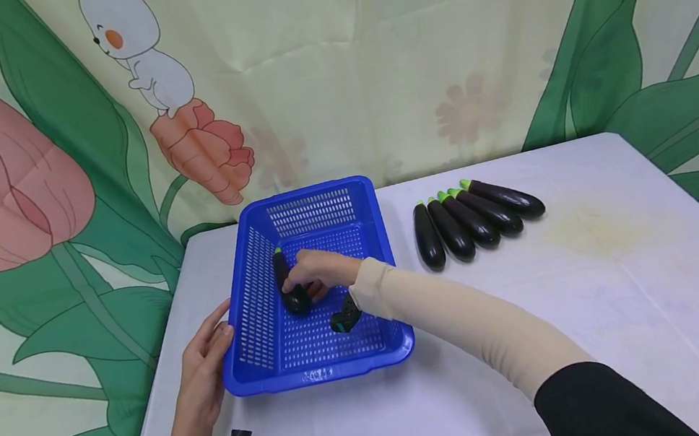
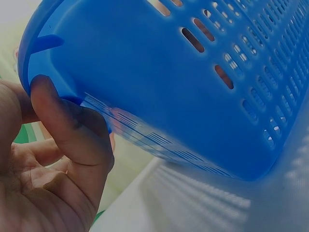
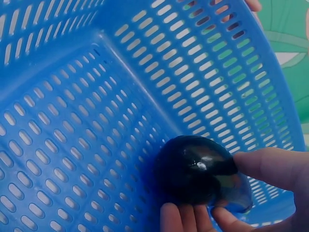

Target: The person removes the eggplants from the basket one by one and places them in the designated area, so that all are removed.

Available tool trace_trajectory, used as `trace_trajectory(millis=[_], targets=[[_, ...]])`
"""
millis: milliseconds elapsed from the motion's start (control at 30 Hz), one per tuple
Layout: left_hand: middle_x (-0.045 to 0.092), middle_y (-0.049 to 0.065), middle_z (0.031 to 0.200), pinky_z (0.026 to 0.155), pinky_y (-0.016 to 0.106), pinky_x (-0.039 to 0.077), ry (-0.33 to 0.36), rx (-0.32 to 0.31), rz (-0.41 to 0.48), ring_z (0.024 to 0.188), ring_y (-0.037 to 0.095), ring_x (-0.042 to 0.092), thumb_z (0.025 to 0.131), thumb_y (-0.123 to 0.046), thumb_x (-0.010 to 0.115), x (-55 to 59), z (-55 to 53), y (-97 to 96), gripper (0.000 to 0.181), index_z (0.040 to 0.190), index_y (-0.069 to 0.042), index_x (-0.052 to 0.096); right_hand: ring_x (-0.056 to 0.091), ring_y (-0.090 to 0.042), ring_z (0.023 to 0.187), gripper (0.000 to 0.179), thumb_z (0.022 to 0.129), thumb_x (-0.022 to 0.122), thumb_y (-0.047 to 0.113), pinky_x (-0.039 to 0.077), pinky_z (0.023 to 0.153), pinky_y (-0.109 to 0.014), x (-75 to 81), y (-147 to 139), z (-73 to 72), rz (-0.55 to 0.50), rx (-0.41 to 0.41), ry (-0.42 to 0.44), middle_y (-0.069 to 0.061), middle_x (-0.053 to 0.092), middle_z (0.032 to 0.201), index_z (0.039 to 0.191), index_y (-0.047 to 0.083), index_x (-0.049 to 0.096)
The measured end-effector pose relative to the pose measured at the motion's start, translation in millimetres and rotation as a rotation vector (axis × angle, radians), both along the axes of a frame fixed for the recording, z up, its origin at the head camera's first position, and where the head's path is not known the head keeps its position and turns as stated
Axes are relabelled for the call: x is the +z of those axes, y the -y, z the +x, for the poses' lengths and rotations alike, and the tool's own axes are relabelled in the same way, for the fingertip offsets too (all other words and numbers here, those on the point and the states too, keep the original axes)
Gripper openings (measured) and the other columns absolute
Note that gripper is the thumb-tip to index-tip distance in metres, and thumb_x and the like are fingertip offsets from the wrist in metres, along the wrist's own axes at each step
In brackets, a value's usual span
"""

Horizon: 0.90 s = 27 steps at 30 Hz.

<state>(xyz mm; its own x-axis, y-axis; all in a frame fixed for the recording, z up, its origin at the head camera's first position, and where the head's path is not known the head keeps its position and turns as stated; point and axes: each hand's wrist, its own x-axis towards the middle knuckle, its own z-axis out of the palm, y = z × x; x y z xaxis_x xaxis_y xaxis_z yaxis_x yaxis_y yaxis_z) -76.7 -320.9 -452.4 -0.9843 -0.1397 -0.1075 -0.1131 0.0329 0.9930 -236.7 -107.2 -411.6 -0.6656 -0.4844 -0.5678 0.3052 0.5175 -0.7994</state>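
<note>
A blue plastic basket [image 1: 321, 375] with slotted walls stands on the table, its near left rim in my left hand [image 1: 201, 371]. In the left wrist view, the curled fingers [image 2: 72, 130] of that hand grip the rim at a corner. My right hand [image 1: 323, 268] reaches down into the basket and holds a dark, glossy eggplant [image 1: 296, 301] along the left inner wall. The right wrist view shows the eggplant's rounded end [image 3: 193, 169] between the thumb [image 3: 270, 166] and the fingers below. Its green stem end points to the back of the basket.
Several more eggplants [image 1: 469, 223] lie side by side on the white-covered table [image 1: 596, 304], right of the basket, green ends toward the back. A printed cloth [image 1: 331, 67] with flowers and a rabbit hangs behind the table.
</note>
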Motion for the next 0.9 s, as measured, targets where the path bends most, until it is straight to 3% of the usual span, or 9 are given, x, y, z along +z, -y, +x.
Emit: trace_trajectory(millis=[200,467,567,700,767,900], targets=[[0.071,-0.008,0.109,0.081,0.026,0.064,-0.001,-0.001,0.0,0.094,0.008,0.073,0.109,-0.026,0.055,-1.6,-1.0,0.2,0.055,0.161,-0.014,0.039,0.066,-0.038,0.105,0.075,0.095,0.076,0.014,0.061,0.097,-0.05,5.4,-4.1,-1.5,-0.027,0.004,0.044,-0.021,0.059,0.128,0.156,0.002,0.034],[0.071,-0.008,0.109,0.081,0.026,0.064,0.0,0.005,-0.004,0.094,0.008,0.073,0.109,-0.025,0.056,-2.1,-1.7,-0.1,0.055,0.16,-0.015,0.04,0.067,-0.034,0.1,0.066,0.095,0.076,0.013,0.06,0.1,-0.05,19.3,-14.1,-0.6,-0.059,0.035,0.064,-0.018,0.056,0.121,0.148,0.002,0.037],[0.071,-0.008,0.109,0.081,0.026,0.064,0.0,0.007,-0.008,0.093,0.007,0.073,0.109,-0.026,0.056,-1.5,-1.2,0.0,0.055,0.16,-0.015,0.04,0.068,-0.034,0.102,0.045,0.096,0.075,0.013,0.059,0.101,-0.05,26.5,-18.8,-0.8,-0.07,0.052,0.05,-0.017,0.057,0.118,0.132,0.0,0.051],[0.07,-0.008,0.108,0.08,0.026,0.064,0.002,0.011,-0.003,0.093,0.007,0.073,0.109,-0.025,0.056,-1.1,-0.6,0.0,0.055,0.16,-0.015,0.04,0.07,-0.031,0.103,0.015,0.098,0.073,0.015,0.058,0.102,-0.051,35.6,-27.7,-1.1,-0.091,0.103,0.012,-0.014,0.064,0.113,0.098,0.001,0.067],[0.07,-0.008,0.108,0.08,0.025,0.064,0.003,0.014,0.001,0.092,0.007,0.073,0.109,-0.025,0.056,-0.6,-0.6,-0.3,0.055,0.16,-0.015,0.04,0.071,-0.029,0.101,0.015,0.098,0.072,0.016,0.058,0.103,-0.051,38.5,-33.5,-0.9,-0.104,0.123,-0.011,-0.012,0.068,0.108,0.091,0.002,0.071],[0.07,-0.008,0.108,0.079,0.025,0.064,0.006,0.013,0.005,0.092,0.007,0.073,0.109,-0.026,0.056,0.0,-0.5,-0.8,0.055,0.16,-0.014,0.04,0.073,-0.027,0.101,0.016,0.099,0.071,0.016,0.057,0.103,-0.052,41.2,-44.9,-0.4,-0.121,0.141,-0.039,-0.009,0.072,0.099,0.092,0.002,0.075]])
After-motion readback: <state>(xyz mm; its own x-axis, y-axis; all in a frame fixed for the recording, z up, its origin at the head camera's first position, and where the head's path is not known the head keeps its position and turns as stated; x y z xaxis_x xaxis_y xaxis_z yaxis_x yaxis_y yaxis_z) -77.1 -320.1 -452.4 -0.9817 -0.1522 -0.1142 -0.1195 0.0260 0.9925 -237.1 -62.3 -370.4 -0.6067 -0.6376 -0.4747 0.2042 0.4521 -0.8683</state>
